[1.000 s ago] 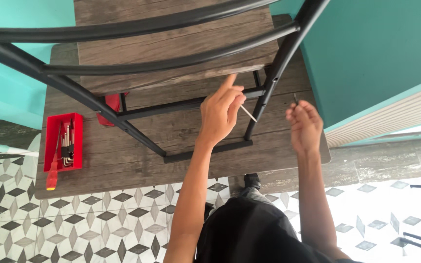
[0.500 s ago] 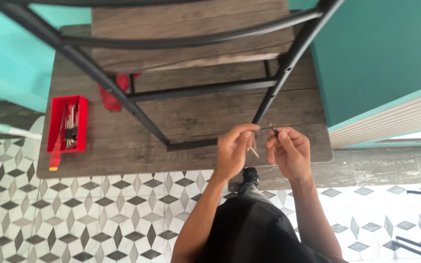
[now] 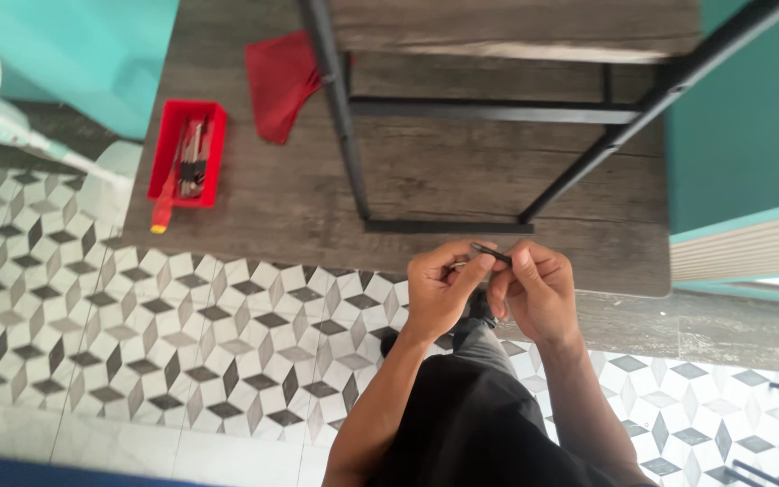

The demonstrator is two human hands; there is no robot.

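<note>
left hand (image 3: pixel 439 290), right hand (image 3: pixel 538 290) — pinching black screw (image 3: pixel 490 253)

Floor: patterned tiles (image 3: pixel 137 325) in grey, black and white cubes
Walls: teal (image 3: pixel 732 117) (both sides)
Furniture: grey wood-grain table (image 3: pixel 299 194); black metal frame (image 3: pixel 448 225) standing on it
Light: even daylight

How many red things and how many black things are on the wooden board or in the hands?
Red: 2, the red tray and the red cloth.
Black: 2, the black metal frame and the small black rod pinched between the left hand and right hand.
Total: 4.
</note>
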